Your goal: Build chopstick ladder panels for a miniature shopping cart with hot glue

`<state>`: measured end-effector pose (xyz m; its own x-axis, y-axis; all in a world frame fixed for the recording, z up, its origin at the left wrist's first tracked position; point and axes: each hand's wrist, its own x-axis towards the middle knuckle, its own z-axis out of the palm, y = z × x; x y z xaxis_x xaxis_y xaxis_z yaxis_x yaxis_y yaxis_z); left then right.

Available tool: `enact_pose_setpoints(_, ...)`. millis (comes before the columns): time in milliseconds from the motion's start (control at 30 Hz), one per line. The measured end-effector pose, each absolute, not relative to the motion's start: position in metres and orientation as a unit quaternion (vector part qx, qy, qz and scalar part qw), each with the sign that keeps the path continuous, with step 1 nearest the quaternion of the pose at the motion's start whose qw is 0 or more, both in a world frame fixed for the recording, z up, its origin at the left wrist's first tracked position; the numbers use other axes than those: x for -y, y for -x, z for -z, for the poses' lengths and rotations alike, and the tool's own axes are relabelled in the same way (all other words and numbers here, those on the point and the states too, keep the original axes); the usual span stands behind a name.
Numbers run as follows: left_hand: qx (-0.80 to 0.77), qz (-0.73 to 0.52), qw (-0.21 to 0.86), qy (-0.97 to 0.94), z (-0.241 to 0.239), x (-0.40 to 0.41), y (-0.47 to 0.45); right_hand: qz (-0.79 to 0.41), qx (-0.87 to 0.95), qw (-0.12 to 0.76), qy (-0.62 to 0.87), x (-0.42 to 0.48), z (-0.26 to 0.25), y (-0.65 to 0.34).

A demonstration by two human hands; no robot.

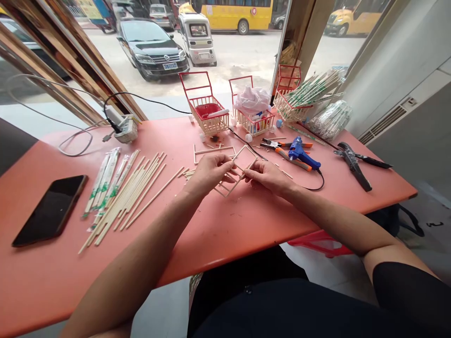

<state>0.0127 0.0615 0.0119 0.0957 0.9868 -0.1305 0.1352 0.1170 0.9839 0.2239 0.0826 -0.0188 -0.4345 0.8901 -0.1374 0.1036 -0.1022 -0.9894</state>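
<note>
Between my two hands is a small open frame of thin wooden sticks (230, 189), tilted above the table. My left hand (210, 172) pinches its left side, and the fingers hide part of the sticks. At its right side, my right hand (264, 174) grips a stick between thumb and fingers. Just behind lies another stick frame (214, 151) on the pink table (211, 220). Short cut sticks (188, 173) are beside my left hand. Right of my right hand rests a blue glue gun (300, 151), next to orange-handled pliers (291, 157).
Long bare sticks (136, 192), wrapped chopsticks (105, 178) and a phone (51, 209) lie left. Along the window stand three small stick carts, one with a red lining (207, 112). A power strip (125, 129) trails cables. Black-handled cutters (354, 164) lie right.
</note>
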Motion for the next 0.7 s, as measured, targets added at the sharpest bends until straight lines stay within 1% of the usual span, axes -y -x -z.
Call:
enact_pose_setpoints(200, -0.513, -0.385, 0.543, -0.542, -0.012, -0.062, -0.004, -0.606, 0.577, 0.319, 0.446, -0.082, 0.018, -0.224)
enact_pose_setpoints(400, -0.519, -0.402, 0.524, -0.543, -0.018, -0.057, -0.003, -0.604, 0.578, 0.327, 0.441, -0.081, 0.017, -0.223)
enact_pose_setpoints(567, -0.529, -0.420, 0.532, -0.512, -0.016, -0.060, -0.011, -0.582, 0.598, 0.336, 0.438, -0.081, 0.021, -0.223)
enact_pose_setpoints(700, -0.538, -0.431, 0.523, -0.501, -0.015, -0.061, -0.019, -0.594, 0.585, 0.340, 0.435, -0.082, 0.024, -0.224)
